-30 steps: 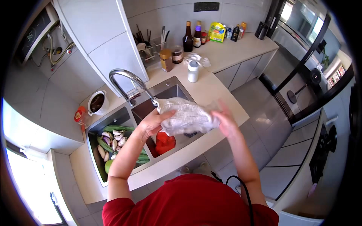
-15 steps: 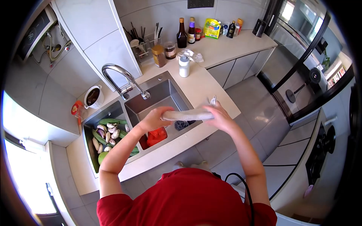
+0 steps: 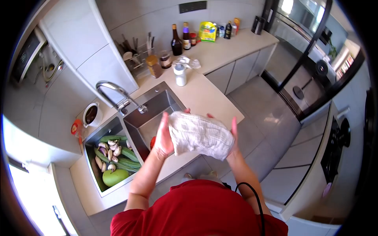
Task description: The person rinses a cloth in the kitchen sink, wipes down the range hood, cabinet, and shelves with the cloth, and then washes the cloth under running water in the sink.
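A folded whitish dishcloth (image 3: 201, 134) is spread between my two hands, above the sink's front edge. My left hand (image 3: 163, 141) holds its left end, thumb raised beside the cloth and most fingers hidden behind or beneath it. At the opposite end, my right hand (image 3: 234, 142) supports the cloth the same way, with fingertips showing past its far edge. The right sink basin (image 3: 138, 118) lies behind and left of the cloth; a bit of something red (image 3: 152, 142) shows in it beside my left wrist.
The left basin holds green gourds (image 3: 128, 162), garlic bulbs (image 3: 114, 151) and a large green fruit or melon (image 3: 115, 177). A chrome faucet (image 3: 122, 92) arches over the sink. A white bottle (image 3: 180, 75), jars and sauce bottles (image 3: 176, 41) stand on the counter (image 3: 212, 94).
The cloth has turned from a thin, edge-on strip to a broad face toward me, and sits slightly lower. My hands have rotated with it. The head view has shifted a little.
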The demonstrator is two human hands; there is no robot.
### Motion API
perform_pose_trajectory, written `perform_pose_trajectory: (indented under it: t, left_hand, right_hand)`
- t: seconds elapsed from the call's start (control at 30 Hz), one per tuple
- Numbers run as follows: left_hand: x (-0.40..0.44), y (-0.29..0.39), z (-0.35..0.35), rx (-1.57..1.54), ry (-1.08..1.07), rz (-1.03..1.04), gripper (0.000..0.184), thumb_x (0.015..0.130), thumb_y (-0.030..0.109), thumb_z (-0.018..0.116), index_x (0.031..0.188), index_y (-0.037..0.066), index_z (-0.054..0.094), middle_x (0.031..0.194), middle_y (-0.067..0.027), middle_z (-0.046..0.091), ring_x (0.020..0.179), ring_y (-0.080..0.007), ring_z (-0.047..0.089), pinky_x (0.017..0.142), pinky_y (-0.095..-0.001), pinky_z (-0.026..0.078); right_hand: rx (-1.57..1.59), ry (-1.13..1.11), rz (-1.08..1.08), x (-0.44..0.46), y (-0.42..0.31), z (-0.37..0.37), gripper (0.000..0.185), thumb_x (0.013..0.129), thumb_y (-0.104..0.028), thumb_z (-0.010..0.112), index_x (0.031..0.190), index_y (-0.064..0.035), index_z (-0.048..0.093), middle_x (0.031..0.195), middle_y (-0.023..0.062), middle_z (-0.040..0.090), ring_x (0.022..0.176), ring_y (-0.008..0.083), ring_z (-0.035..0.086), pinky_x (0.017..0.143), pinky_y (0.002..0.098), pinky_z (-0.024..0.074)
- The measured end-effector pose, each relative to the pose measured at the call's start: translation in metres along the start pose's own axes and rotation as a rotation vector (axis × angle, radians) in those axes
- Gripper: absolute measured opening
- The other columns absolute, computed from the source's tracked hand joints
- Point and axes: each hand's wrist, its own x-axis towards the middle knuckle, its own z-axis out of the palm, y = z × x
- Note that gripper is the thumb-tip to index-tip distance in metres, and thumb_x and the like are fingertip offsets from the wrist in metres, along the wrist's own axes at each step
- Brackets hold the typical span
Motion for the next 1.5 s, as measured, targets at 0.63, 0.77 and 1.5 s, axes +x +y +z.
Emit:
perform_pose_trajectory:
  t: [0.63, 0.77, 1.5]
  left_hand:
    - [0.201, -0.194, 0.061, 0.215, -0.195, -0.557, 0.051, 0.096, 0.035, 0.043, 0.140, 0.012, 0.032, 0.137, -0.0117, 0.041, 0.126, -0.0289, 0.039, 0.105, -0.0448, 0.031]
    - [0.249, -0.257, 0.084, 0.242, -0.292, -0.665, 0.049, 0.097, 0.033, 0.041, 0.138, 0.007, 0.034, 0.136, -0.0131, 0.042, 0.126, -0.0285, 0.040, 0.106, -0.0432, 0.031]
    - [0.596, -0.514, 0.248, 0.420, -0.654, -1.231, 0.045, 0.096, 0.033, 0.044, 0.129, 0.002, 0.042, 0.132, -0.0114, 0.048, 0.122, -0.0243, 0.045, 0.104, -0.0409, 0.034]
  right_hand:
    - [-0.107, 0.340, -0.553, -0.206, -0.168, -0.094, 0.039, 0.092, -0.024, 0.053, 0.124, -0.0025, 0.048, 0.120, 0.0100, 0.057, 0.108, 0.0186, 0.057, 0.094, 0.0377, 0.0452]
    - [-0.018, 0.406, -0.710, -0.259, -0.204, -0.099, 0.039, 0.093, -0.022, 0.051, 0.125, -0.0018, 0.047, 0.122, 0.0106, 0.056, 0.109, 0.0196, 0.057, 0.094, 0.0375, 0.0451]
    - [-0.289, 0.879, -1.332, -0.347, -0.480, -0.065, 0.040, 0.094, -0.025, 0.047, 0.125, 0.0004, 0.047, 0.121, 0.0120, 0.056, 0.110, 0.0214, 0.054, 0.097, 0.0360, 0.0409]
